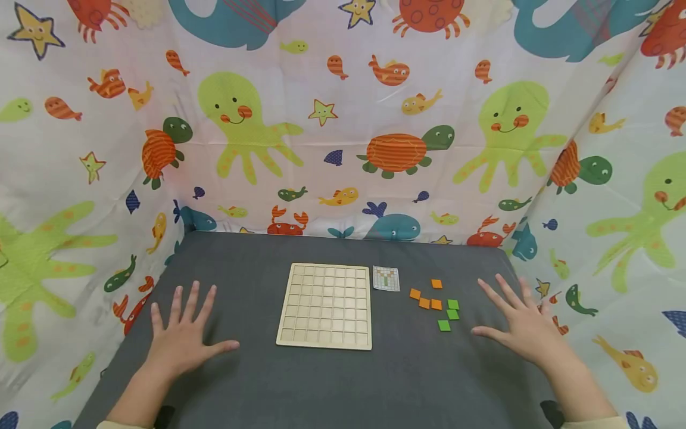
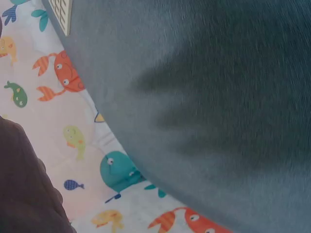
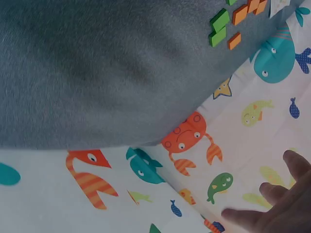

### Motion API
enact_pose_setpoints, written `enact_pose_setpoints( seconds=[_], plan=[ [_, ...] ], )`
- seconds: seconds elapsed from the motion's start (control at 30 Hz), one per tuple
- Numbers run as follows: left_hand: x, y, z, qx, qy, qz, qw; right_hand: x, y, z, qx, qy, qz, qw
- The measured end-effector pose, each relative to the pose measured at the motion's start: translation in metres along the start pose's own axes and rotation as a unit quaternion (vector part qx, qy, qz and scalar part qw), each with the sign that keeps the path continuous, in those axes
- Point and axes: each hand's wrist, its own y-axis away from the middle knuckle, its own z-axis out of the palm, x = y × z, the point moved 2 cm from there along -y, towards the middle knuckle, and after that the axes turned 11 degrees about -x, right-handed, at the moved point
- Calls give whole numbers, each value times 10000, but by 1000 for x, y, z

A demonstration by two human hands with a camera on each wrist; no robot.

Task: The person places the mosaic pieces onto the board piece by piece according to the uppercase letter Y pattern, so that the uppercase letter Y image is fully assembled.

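Note:
Both hands hover over the grey table with fingers spread, holding nothing. My left hand (image 1: 179, 345) is at the left, apart from a square wooden grid board (image 1: 324, 306) in the middle. Over on the right side, my right hand (image 1: 522, 330) is nearest to a loose group of small square tiles. Several are orange, such as an orange tile (image 1: 436, 284); the green ones include a green tile (image 1: 444, 326). A small printed pattern card (image 1: 386, 279) lies between the board and the tiles. In the right wrist view, green tiles (image 3: 220, 20) appear at the top.
The dark grey tabletop (image 1: 321, 387) has a curtain (image 1: 343, 119) printed with sea animals behind it and along both sides. Its back edge meets the curtain just beyond the board and card.

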Motion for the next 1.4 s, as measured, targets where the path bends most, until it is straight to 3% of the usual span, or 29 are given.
enact_pose_setpoints(
  seconds=[0.27, 0.6, 1.0, 1.4],
  plan=[
    [14, -6, 20, -252, 609, 241, 9975, 4, -10, 10, 111, -839, -455, 9954],
    [31, -21, 45, -397, 1329, 448, 9893, 2, -21, 28, 598, -1020, -574, 9913],
    [55, -35, 58, -324, 1848, 711, 9797, -17, -36, 60, 500, -1710, -166, 9839],
    [75, -50, 67, -709, 2428, 1083, 9614, -19, -44, 86, 527, -2081, 48, 9767]
  ],
)
